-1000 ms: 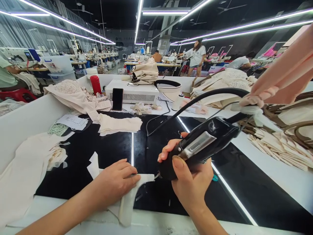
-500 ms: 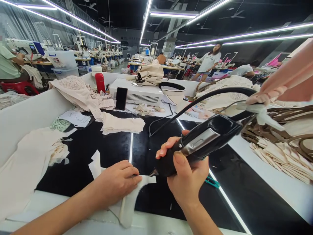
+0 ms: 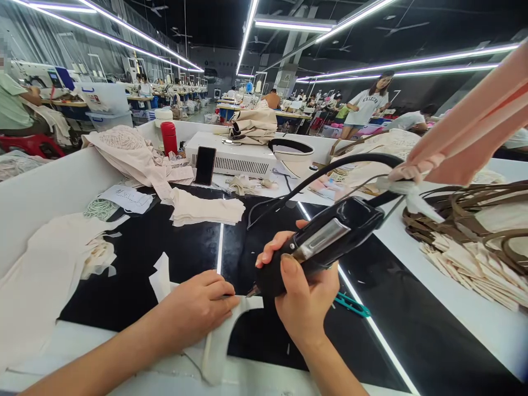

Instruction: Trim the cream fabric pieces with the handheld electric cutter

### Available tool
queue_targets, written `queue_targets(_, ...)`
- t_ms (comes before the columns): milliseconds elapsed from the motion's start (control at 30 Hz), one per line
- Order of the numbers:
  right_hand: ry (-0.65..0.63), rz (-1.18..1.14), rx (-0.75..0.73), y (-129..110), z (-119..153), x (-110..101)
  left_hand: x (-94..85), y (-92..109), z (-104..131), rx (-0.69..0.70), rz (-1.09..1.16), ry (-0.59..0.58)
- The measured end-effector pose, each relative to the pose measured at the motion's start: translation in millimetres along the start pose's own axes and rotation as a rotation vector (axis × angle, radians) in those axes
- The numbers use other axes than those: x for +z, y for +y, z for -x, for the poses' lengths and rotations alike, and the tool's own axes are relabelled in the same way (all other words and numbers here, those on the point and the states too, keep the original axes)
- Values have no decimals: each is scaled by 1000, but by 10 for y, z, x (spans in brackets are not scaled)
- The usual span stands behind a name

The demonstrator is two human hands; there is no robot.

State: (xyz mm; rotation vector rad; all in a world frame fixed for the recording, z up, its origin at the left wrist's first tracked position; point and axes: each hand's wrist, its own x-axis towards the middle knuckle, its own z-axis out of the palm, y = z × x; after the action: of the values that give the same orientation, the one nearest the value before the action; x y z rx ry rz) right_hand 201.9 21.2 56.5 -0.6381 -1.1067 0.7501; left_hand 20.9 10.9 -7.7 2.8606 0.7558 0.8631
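My right hand [image 3: 303, 289] is wrapped around a black corded hand-held tool [image 3: 319, 245] with a silver side plate and a pointed metal tip. That tip meets the top edge of a cream fabric piece [image 3: 218, 352], just right of my left fingers. My left hand [image 3: 206, 302] presses the piece against the black board [image 3: 190, 258], fingers together and slightly curled; what lies beneath the palm is hidden. A peach cloth [image 3: 457, 148] is knotted around the tool's cable end and runs up to the right. Near my right wrist lies a teal thread snipper [image 3: 350, 304].
A stack of cream pieces [image 3: 208, 208], a phone [image 3: 205, 165] and a red bottle [image 3: 169, 137] stand farther back, beside a white vented box [image 3: 231, 154]. Brown-trimmed pieces [image 3: 462, 209] pile up at right. Loose cream fabric [image 3: 41, 275] lies left. People sit or stand beyond.
My right hand and the tool have moved slightly left, the tip sliding along the fabric edge toward my left fingers. The peach cloth swung left with them. My left hand stays put.
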Motion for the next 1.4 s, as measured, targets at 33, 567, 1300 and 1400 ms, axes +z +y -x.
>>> queue_targets(33, -4, 6, -4, -4, -5, -5, -3, 1, 0, 5, -4, -1)
queue_targets(567, 42, 40, -20, -18, -40, -127, -33, 15, -10, 9, -18, 18)
queue_targets(1300, 2, -23, -10, -72, 105, -62, -26, -12, 28, 4, 20, -32)
queue_targets(1400, -2, -37, -8, -94, 89, -72, -23, -13, 25, 2, 23, -28)
